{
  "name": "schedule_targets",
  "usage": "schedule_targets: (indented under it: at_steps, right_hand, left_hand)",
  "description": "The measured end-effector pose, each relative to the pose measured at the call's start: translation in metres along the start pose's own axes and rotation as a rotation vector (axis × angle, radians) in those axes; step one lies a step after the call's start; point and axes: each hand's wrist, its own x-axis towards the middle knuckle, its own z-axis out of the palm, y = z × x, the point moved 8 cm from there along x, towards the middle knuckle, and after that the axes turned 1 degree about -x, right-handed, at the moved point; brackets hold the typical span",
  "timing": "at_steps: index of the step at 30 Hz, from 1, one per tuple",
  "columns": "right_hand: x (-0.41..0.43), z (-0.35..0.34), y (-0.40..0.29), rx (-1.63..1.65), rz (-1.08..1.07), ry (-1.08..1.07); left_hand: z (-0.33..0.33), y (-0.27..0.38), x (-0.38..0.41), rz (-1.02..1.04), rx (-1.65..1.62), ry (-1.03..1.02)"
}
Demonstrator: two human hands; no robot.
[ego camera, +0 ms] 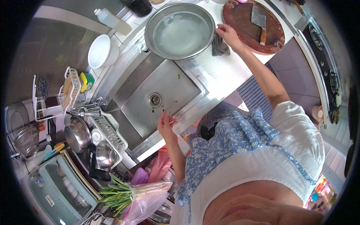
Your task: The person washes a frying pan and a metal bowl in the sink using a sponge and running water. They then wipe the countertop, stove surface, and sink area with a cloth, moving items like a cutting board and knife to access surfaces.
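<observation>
My right hand (230, 36) is over the counter between a large round metal basin (208, 45) and a round wooden chopping board (239, 21). Its fingers are apart, close to the basin's rim. Just below them lies a crumpled dark cloth (220, 47); whether they touch it is unclear. Cloudy water (182, 33) fills much of the basin, which overlaps the far corner of the steel sink (174, 87). My left hand (166, 125) hangs over the sink's near edge with loosely spread fingers and nothing in it. A cleaver (258, 21) with a wooden handle rests on the board.
Left of the sink are a dish rack (108, 132) with metal bowls, a faucet (87, 111) and a white bowl (99, 52). Bagged green leafy stalks (118, 194) stand low at left. A plastic bottle (112, 21) is behind. The stove (323, 59) lies right.
</observation>
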Motion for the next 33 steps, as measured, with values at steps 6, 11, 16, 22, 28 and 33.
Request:
schedule_targets:
  at_steps: [6,11,16,22,28,33]
  right_hand:
    - [0.106,0.013,-0.006,-0.240,-0.121,0.052]
    - [0.141,0.036,0.001,-0.360,-0.136,0.006]
    - [0.109,0.043,-0.022,-0.419,-0.073,0.021]
    - [0.124,0.034,-0.010,-0.520,-0.096,-0.015]
    - [0.099,0.039,-0.020,-0.451,-0.060,-0.051]
    - [0.045,0.048,-0.043,-0.250,0.070,-0.100]
  left_hand:
    - [0.090,0.040,0.050,0.015,-0.007,-0.157]
    - [0.164,0.071,0.116,0.083,-0.021,-0.166]
    - [0.196,0.086,0.178,0.158,-0.047,-0.107]
    - [0.200,0.098,0.196,0.435,0.143,0.154]
    - [0.172,0.103,0.167,0.315,0.063,0.330]
    - [0.127,0.099,0.133,0.259,-0.059,0.316]
